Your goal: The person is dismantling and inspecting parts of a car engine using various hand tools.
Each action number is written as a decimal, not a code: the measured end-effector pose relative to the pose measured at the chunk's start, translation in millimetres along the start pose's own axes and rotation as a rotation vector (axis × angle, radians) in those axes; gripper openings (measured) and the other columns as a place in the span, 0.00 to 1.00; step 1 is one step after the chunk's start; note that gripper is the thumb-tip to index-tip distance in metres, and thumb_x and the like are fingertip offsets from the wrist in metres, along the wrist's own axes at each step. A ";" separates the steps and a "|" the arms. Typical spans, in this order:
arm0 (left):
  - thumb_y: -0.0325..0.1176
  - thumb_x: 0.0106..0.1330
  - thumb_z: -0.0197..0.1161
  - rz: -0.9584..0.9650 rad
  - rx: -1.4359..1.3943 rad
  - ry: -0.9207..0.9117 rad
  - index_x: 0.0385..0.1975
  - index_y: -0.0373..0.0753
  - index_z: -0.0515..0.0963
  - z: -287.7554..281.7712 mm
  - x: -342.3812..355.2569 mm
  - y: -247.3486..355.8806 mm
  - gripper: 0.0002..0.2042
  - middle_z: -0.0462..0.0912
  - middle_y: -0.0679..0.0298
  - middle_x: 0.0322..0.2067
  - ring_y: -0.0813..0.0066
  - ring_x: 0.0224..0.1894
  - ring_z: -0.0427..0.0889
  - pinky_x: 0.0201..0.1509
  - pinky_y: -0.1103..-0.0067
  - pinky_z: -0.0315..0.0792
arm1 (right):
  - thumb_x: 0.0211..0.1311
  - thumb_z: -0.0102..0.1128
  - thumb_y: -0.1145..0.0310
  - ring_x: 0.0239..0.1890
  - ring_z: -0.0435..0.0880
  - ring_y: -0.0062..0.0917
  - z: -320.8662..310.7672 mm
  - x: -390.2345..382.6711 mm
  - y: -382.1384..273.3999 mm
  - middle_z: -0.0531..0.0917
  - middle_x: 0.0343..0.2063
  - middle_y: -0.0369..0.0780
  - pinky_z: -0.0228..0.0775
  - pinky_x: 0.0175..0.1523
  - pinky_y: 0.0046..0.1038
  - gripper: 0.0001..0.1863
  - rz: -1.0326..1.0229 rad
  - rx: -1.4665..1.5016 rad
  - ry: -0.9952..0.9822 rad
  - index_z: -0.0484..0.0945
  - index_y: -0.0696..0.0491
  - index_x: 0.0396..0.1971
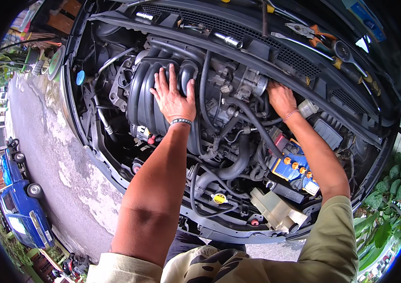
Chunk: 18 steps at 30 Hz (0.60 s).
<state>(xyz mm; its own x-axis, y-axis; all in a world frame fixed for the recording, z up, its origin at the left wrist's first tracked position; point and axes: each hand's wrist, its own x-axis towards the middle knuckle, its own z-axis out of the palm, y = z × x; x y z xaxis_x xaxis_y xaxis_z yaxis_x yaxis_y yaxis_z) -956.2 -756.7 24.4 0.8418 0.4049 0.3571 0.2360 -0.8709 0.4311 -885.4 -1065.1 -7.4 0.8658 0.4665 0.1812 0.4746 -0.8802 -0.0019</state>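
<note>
My left hand [174, 99] lies flat with its fingers spread on the black ribbed intake manifold [143, 96] of a car engine. My right hand [281, 100] reaches down just right of the metal throttle body [253, 84]. Its fingertips are hidden behind that part, so what they touch does not show. A thick black hose [205, 87] runs along the manifold's right side. Below my right forearm sits a blue battery [280, 170] with orange caps, partly covered by the arm.
On the cowl along the far edge lie pliers with orange handles [303, 31], a ratchet [344, 52] and a metal socket [229, 40]. A yellow oil cap [219, 198] and a translucent reservoir [276, 210] are near my body. A blue pickup truck [24, 210] stands at left.
</note>
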 end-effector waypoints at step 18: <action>0.52 0.65 0.60 0.005 -0.018 -0.004 0.70 0.50 0.60 2.8 1.5 -2.5 0.34 0.58 0.54 0.70 0.52 0.74 0.52 0.75 0.52 0.42 | 0.69 0.52 0.62 0.33 0.84 0.41 -19.6 28.8 32.2 0.83 0.28 0.49 0.75 0.39 0.38 0.15 -0.113 0.459 -0.471 0.80 0.58 0.33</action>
<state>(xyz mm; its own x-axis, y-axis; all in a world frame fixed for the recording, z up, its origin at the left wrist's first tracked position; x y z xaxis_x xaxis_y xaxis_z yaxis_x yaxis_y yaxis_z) -954.1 -754.7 21.6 0.8449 0.3990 0.3564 0.2224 -0.8678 0.4444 -848.3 -1081.7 17.0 0.7340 0.6339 -0.2438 0.4961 -0.7455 -0.4451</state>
